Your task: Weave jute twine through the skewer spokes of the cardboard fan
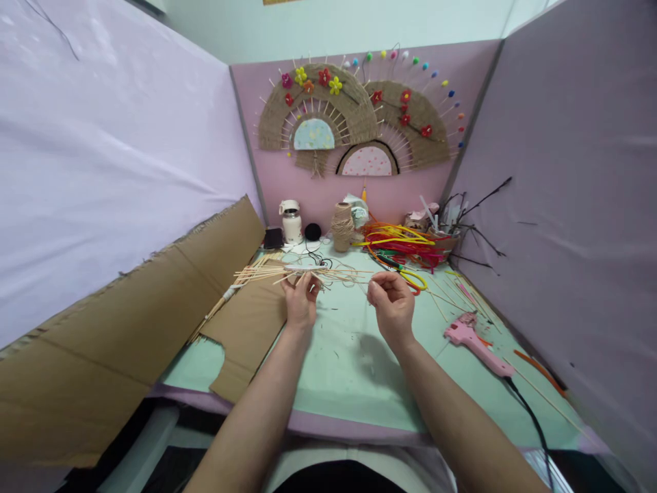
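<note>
My left hand point(301, 305) is closed around a fan-like piece of thin wooden sticks point(257, 273), held level just above the table. The stick ends spread to the left, and a white strip point(306, 267) shows along the top near my fingers. To the right, my right hand point(393, 308) pinches a thin strand of twine point(363, 272) between thumb and fingertips. The twine runs across from the sticks, with loose loops between the two hands. My fingertips partly hide where it meets the sticks.
Cardboard sheets point(245, 325) lie and lean on the left. At the back stand a white bottle point(292, 224), a twine spool point(342, 229) and coloured pipe cleaners point(405, 241). Scissors point(413, 279) lie behind my right hand. A pink glue gun point(477, 346) with its cord lies right.
</note>
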`<state>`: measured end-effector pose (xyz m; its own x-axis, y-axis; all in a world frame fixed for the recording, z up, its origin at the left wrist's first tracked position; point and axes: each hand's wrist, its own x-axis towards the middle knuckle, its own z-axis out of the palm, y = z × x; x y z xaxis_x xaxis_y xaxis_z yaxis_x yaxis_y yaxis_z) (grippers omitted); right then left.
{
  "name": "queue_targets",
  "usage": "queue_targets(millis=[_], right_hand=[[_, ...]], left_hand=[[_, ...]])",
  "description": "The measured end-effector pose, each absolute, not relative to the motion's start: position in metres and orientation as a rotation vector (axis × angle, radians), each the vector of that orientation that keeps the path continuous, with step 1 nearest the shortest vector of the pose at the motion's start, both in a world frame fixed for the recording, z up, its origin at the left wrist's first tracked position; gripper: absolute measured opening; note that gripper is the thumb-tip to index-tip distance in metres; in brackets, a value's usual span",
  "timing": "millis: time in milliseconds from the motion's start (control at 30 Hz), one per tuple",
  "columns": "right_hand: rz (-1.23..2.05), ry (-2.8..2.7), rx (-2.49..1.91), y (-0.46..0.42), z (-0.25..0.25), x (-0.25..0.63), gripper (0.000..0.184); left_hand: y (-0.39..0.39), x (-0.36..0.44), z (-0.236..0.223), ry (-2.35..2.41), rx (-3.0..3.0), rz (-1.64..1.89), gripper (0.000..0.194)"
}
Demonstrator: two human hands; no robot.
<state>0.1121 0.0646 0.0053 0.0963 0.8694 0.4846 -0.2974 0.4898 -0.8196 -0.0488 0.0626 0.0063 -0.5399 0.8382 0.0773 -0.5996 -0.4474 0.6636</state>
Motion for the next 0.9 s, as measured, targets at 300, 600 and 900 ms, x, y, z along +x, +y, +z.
queue_targets(millis=[300, 600, 900], right_hand=[[0.612, -1.301, -0.563, 0.051, 0.011, 0.111, 0.004], [0.635, -1.205, -0.752, 0.062, 0.010, 0.112, 0.013], [0.839, -1.371, -0.962, 0.071, 0.007, 0.108, 0.025]], left_hand=[[0.063, -0.047, 0.005, 0.725, 0.515, 2.083, 0.062], [0.063, -0.047, 0.004, 0.720, 0.522, 2.074, 0.059], [0.065, -0.054, 0.005, 0.581, 0.376, 1.909, 0.035]])
